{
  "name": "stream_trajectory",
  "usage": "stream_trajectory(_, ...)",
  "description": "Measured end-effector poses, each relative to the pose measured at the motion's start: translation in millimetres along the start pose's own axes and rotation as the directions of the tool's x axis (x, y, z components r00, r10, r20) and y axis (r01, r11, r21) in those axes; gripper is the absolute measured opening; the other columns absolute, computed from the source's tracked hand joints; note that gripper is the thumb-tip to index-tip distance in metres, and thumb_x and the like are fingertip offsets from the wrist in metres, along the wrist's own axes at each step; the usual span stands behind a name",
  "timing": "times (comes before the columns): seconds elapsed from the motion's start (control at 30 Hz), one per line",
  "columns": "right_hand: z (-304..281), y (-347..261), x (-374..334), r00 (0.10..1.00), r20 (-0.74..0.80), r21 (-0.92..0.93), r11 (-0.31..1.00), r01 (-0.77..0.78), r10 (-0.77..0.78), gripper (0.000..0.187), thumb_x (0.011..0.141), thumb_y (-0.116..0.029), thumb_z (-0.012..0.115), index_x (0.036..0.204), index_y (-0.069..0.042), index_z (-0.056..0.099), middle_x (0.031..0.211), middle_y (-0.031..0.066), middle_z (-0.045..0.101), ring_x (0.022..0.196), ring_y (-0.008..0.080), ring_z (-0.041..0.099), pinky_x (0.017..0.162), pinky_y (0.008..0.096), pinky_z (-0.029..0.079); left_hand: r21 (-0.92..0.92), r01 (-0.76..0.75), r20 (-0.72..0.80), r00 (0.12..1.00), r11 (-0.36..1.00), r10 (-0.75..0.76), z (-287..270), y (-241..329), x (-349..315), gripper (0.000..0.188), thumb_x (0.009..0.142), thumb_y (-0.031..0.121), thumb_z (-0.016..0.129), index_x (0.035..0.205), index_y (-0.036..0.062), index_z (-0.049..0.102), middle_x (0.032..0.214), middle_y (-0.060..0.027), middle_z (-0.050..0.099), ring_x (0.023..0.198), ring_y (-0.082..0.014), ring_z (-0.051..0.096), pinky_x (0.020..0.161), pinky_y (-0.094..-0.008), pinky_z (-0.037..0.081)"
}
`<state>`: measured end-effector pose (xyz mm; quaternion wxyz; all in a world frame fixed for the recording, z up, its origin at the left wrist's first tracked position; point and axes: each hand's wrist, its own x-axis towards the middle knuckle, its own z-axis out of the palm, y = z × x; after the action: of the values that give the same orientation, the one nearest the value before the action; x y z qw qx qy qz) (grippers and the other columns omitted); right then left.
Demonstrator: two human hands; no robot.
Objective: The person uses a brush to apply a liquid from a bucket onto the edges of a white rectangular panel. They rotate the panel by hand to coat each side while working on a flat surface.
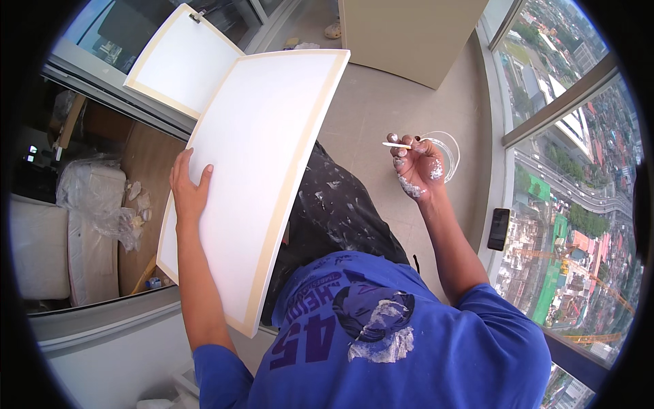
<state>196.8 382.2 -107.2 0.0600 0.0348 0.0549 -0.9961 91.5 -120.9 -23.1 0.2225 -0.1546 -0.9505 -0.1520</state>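
Observation:
A large white panel point(256, 150) with a cream tape-like border leans at a slant across my lap. My left hand point(188, 183) holds it by the left edge, thumb spread on the white face and fingers along the border. Raised off to the right, my right hand point(417, 167) is turned palm up, its fingers and palm smeared with white. Between its fingertips is a thin white stick point(395, 144) with a narrow end; its exact kind is unclear. A smaller white panel point(182, 60) with the same border stands behind the large one, a dark clip point(196, 17) on its top edge.
A loop of white cable point(452, 153) lies on the tiled floor past my right hand. On the right window ledge rests a black phone point(499, 229). A large beige board point(409, 37) stands ahead. Left, beyond a sliding-door frame, are plastic-wrapped items point(95, 194).

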Motion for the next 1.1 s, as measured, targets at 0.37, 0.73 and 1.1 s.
stream_trajectory(0.37, -62.9, -14.9, 25.7, 0.988, 0.036, 0.203, 0.967, -0.154, 0.15, 0.03, 0.084, -0.003, 0.056, 0.107, 0.013, 0.066, 0.146, 0.0368, 0.055, 0.077, 0.0297, 0.071, 0.07, 0.0396, 0.07, 0.09, 0.147, -0.006, 0.989, 0.985, -0.147, -0.4, -32.0, -12.0, 0.057, 0.097, 0.031, 0.077, 0.142, 0.0019, 0.061, 0.148, -0.02, 0.059, 0.142, -0.0403, 0.05, 0.123, -0.0544, 0.033)
stream_trajectory(0.73, -117.5, -31.4, 57.6, 0.514, -0.291, -0.068, 0.518, -0.852, 0.807, 0.028, 0.08, -0.002, 0.055, 0.105, 0.009, 0.058, 0.144, 0.0532, 0.046, 0.051, 0.0217, 0.066, 0.041, 0.0265, 0.055, 0.156, 0.157, -0.015, 0.988, 0.975, -0.157, 3.3, -25.5, -10.4, 0.058, 0.099, 0.029, 0.074, 0.148, 0.0032, 0.057, 0.154, -0.0219, 0.055, 0.145, -0.0412, 0.048, 0.127, -0.0566, 0.028)
stream_trajectory(1.1, -65.2, -10.4, 69.0, 0.621, -0.119, 0.135, 0.632, -0.763, 0.775, 0.027, 0.081, 0.003, 0.055, 0.108, 0.006, 0.056, 0.131, 0.0384, 0.058, 0.061, 0.0223, 0.067, 0.05, 0.0304, 0.065, 0.079, 0.249, 0.014, 0.968, 0.965, -0.251, 10.9, -27.8, 1.9, 0.06, 0.098, 0.022, 0.075, 0.15, 0.0027, 0.054, 0.155, -0.0214, 0.055, 0.146, -0.0403, 0.048, 0.124, -0.0529, 0.035)
